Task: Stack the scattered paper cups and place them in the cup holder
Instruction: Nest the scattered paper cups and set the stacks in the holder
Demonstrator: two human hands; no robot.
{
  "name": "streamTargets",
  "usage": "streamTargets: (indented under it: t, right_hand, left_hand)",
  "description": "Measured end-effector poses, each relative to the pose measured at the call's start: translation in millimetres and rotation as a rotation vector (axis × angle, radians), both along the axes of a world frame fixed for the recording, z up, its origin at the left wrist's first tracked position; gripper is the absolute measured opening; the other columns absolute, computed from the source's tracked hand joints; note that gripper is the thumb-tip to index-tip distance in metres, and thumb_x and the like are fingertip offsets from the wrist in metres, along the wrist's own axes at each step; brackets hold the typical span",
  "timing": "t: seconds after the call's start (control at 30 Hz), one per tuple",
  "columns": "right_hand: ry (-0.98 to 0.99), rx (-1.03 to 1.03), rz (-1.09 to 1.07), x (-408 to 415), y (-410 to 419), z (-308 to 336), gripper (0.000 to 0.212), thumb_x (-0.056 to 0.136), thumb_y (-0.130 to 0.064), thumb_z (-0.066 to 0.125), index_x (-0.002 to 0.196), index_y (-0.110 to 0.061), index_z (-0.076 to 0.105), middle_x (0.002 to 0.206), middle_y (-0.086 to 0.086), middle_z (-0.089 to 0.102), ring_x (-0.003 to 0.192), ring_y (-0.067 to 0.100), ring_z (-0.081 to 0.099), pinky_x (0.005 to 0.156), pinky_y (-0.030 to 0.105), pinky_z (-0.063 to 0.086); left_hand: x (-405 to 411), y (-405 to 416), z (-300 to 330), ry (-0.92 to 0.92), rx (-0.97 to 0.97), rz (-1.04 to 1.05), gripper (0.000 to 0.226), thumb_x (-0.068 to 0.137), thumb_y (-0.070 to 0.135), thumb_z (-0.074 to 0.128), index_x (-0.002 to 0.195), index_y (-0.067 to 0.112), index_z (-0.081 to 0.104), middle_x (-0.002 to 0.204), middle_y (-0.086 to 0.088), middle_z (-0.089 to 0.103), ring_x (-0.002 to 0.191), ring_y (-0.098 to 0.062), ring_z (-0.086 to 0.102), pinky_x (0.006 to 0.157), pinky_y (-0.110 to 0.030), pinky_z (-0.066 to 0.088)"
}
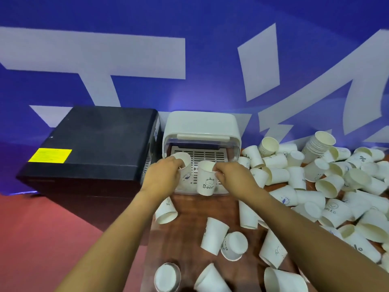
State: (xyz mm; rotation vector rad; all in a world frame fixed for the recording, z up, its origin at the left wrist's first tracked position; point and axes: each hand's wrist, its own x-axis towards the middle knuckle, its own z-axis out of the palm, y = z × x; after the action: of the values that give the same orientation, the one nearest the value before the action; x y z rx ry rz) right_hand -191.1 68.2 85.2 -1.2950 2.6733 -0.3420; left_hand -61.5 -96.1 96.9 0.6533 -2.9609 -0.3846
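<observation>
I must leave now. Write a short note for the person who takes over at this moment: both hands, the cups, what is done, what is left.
Left hand grips one cup by its rim at the cup holder opening.
Right hand pinches the rim of the Bear cup, upright at the holder's front.
Done: only these two cups are at the holder, unstacked.
Left: many loose cups lie on the table, mostly right; stack and load them.

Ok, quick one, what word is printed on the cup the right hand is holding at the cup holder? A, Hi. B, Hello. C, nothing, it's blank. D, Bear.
D: the cup pinched at its rim by the right hand shows a small animal face with "Bear" printed under it, in front of the white cup holder.
</observation>
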Motion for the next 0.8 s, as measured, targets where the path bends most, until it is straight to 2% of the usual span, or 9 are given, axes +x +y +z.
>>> streamTargets:
  t: [0.1, 0.17, 0.23, 0.37, 0.53, 0.67, 0.73, 0.8]
  right_hand:
    - [0.083, -0.001, 0.005, -7, -20, 4, 0.021, 0.095, -0.026, 0.047, 0.109, -0.021, 0.062, 0.101, 0.006, 0.068, 0.093, 0.026, 0.062, 0.068, 0.031, 0.042]
    - [0.104, 0.024, 0.006, -13, -33, 3, 0.022, 0.095, -0.027, 0.047, 0.109, -0.021, 0.062, 0.099, 0.008, 0.068, 0.09, 0.027, 0.063, 0.067, 0.031, 0.045]
    - [0.108, 0.063, 0.012, -18, -42, -2, 0.022, 0.095, -0.027, 0.047, 0.109, -0.02, 0.063, 0.098, 0.009, 0.068, 0.089, 0.028, 0.063, 0.069, 0.032, 0.049]
    - [0.119, 0.134, 0.041, -23, -54, -19, 0.021, 0.095, -0.025, 0.048, 0.106, -0.018, 0.064, 0.097, 0.008, 0.068, 0.089, 0.028, 0.063, 0.069, 0.032, 0.046]
    - [0.068, 0.237, 0.06, -21, -60, -44, 0.02, 0.091, -0.02, 0.049, 0.105, -0.019, 0.064, 0.1, 0.008, 0.067, 0.094, 0.028, 0.061, 0.071, 0.031, 0.044]
    - [0.075, 0.312, 0.072, -22, -66, -55, 0.025, 0.09, -0.014, 0.05, 0.11, -0.019, 0.063, 0.103, 0.009, 0.065, 0.095, 0.028, 0.06, 0.071, 0.03, 0.042]
    - [0.096, 0.348, 0.092, -21, -69, -57, 0.028, 0.089, -0.01, 0.05, 0.112, -0.019, 0.063, 0.103, 0.01, 0.065, 0.094, 0.029, 0.06, 0.069, 0.03, 0.038]
    - [0.107, 0.377, 0.118, -21, -69, -61, 0.029, 0.088, -0.007, 0.05, 0.112, -0.017, 0.063, 0.102, 0.01, 0.065, 0.094, 0.028, 0.059, 0.069, 0.03, 0.037]
  left_hand:
    - [-10, -10, -4, 0.01, -0.047, 0.031, 0.025, 0.088, 0.015, 0.05, 0.107, 0.025, 0.062, 0.11, 0.002, 0.068, 0.095, -0.021, 0.064, 0.077, -0.034, 0.05]
    - [-18, -16, -12, 0.007, -0.066, 0.039, 0.024, 0.088, 0.015, 0.05, 0.106, 0.025, 0.063, 0.105, 0.001, 0.07, 0.093, -0.022, 0.065, 0.077, -0.034, 0.051]
    - [-26, -20, -22, -0.008, -0.086, 0.044, 0.023, 0.089, 0.015, 0.049, 0.105, 0.025, 0.063, 0.101, 0.001, 0.071, 0.091, -0.022, 0.065, 0.075, -0.032, 0.048]
    - [-39, -25, -42, -0.098, -0.105, 0.032, 0.024, 0.088, 0.011, 0.048, 0.103, 0.023, 0.062, 0.095, -0.002, 0.07, 0.088, -0.024, 0.064, 0.067, -0.029, 0.04]
    - [-48, -26, -68, -0.168, -0.08, 0.014, 0.021, 0.084, 0.011, 0.049, 0.098, 0.019, 0.061, 0.091, -0.004, 0.069, 0.085, -0.026, 0.062, 0.067, -0.031, 0.044]
    - [-53, -26, -82, -0.213, -0.101, -0.005, 0.021, 0.081, 0.007, 0.051, 0.094, 0.019, 0.06, 0.086, -0.004, 0.068, 0.081, -0.026, 0.062, 0.062, -0.029, 0.036]
    - [-53, -26, -88, -0.233, -0.106, 0.0, 0.022, 0.077, 0.004, 0.054, 0.089, 0.021, 0.061, 0.08, -0.003, 0.068, 0.074, -0.025, 0.063, 0.058, -0.027, 0.032]
    - [-52, -24, -90, -0.29, -0.136, -0.011, 0.022, 0.061, 0.002, 0.07, 0.071, 0.021, 0.063, 0.059, -0.002, 0.064, 0.054, -0.023, 0.059, 0.05, -0.025, 0.026]
